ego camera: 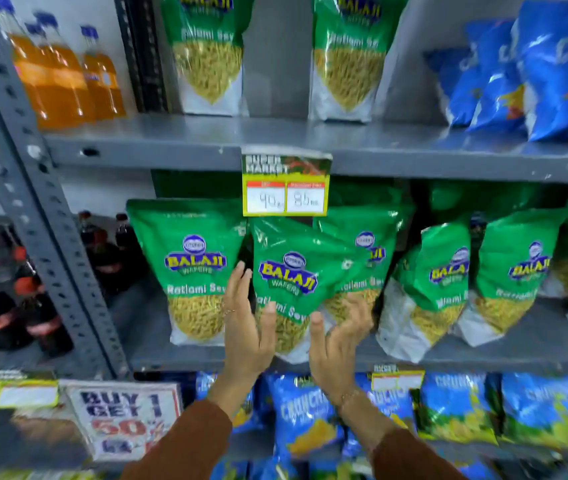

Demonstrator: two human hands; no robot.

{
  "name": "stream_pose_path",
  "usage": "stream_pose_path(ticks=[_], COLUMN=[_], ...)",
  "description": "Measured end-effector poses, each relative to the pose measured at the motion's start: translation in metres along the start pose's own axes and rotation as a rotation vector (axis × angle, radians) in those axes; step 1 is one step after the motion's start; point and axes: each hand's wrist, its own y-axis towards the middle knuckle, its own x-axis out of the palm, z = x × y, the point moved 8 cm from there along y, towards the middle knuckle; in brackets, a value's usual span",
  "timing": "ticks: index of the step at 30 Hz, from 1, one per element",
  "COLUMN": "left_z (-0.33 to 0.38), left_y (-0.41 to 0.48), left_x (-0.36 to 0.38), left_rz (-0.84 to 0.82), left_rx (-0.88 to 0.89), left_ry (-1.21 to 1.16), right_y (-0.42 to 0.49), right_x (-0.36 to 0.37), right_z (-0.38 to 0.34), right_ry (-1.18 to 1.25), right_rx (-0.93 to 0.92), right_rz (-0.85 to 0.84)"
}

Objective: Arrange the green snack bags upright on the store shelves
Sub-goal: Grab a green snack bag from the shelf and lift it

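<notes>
Several green snack bags stand on the middle shelf [483,356]. One tilted green bag [293,271] leans at the centre, its bottom at the shelf's front edge. My left hand [246,327] presses flat against its left side with the thumb on its front. My right hand [336,344] cups its lower right side, fingers spread. An upright green bag [194,265] stands to the left, and another [369,251] sits behind on the right. Two leaning green bags [438,282] [514,271] are further right. Two more green bags [208,53] [350,53] stand upright on the upper shelf.
A yellow price tag [286,185] hangs from the upper shelf edge above the held bag. Blue snack bags [531,67] fill the upper right and the lower shelf [310,414]. Orange drink bottles [64,74] and dark cola bottles [23,299] stand left of the grey upright [43,188]. A promotion sign [123,417] sits lower left.
</notes>
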Motion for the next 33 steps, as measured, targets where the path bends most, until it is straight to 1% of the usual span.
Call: stream_pose_path(ticks=[1,3,5,7,8,11,12,13,15,16,19,22,24,26,29,31,33], left_z=[-0.016,-0.043,-0.059,-0.066,-0.069,-0.084,-0.081,-0.077,-0.065,-0.057,-0.036,-0.003,0.020,0.045,0.093,0.126,0.156], left_y=[-0.006,-0.014,-0.017,-0.013,-0.011,-0.019,-0.021,-0.023,-0.026,-0.030,-0.047,-0.046,-0.034,-0.016,0.027,0.061,0.098], left_x=[0.002,0.010,0.018,0.025,0.030,0.043,0.045,0.045,0.039,0.034,0.018,-0.002,-0.017,-0.031,-0.057,-0.074,-0.091], left_rz=[-0.012,-0.054,-0.117,-0.186,-0.231,-0.359,-0.371,-0.362,-0.318,-0.316,-0.328,-0.262,-0.166,-0.068,0.108,0.202,0.278], left_rx=[-0.128,-0.297,-0.387,-0.435,-0.449,-0.623,-0.630,-0.610,-0.495,-0.434,-0.334,-0.230,-0.151,-0.074,-0.002,0.044,0.082], left_ry=[-0.038,-0.067,-0.093,-0.088,-0.062,-0.014,-0.026,-0.041,-0.064,-0.066,-0.059,-0.106,-0.093,-0.070,-0.085,-0.158,-0.135], right_y=[-0.013,-0.028,-0.032,-0.025,-0.022,-0.021,-0.022,-0.023,-0.025,-0.029,-0.047,-0.056,-0.047,-0.025,0.021,0.055,0.086], right_x=[0.006,0.021,0.034,0.046,0.051,0.063,0.064,0.062,0.055,0.051,0.030,0.008,-0.004,-0.018,-0.039,-0.053,-0.062], right_z=[0.017,0.037,0.045,0.051,0.052,0.061,0.061,0.058,0.053,0.050,0.041,0.014,-0.010,-0.042,-0.107,-0.153,-0.196], right_ry=[0.014,0.036,0.037,0.038,0.046,0.012,0.003,0.017,0.059,0.068,0.138,0.192,0.197,0.178,0.156,0.160,0.148], right_rx=[0.148,0.295,0.277,0.273,0.262,0.267,0.260,0.246,0.239,0.238,0.233,0.168,0.108,0.007,-0.176,-0.261,-0.336], right_rz=[-0.039,-0.144,-0.239,-0.319,-0.350,-0.423,-0.428,-0.425,-0.426,-0.433,-0.450,-0.407,-0.340,-0.229,-0.068,0.035,0.098])
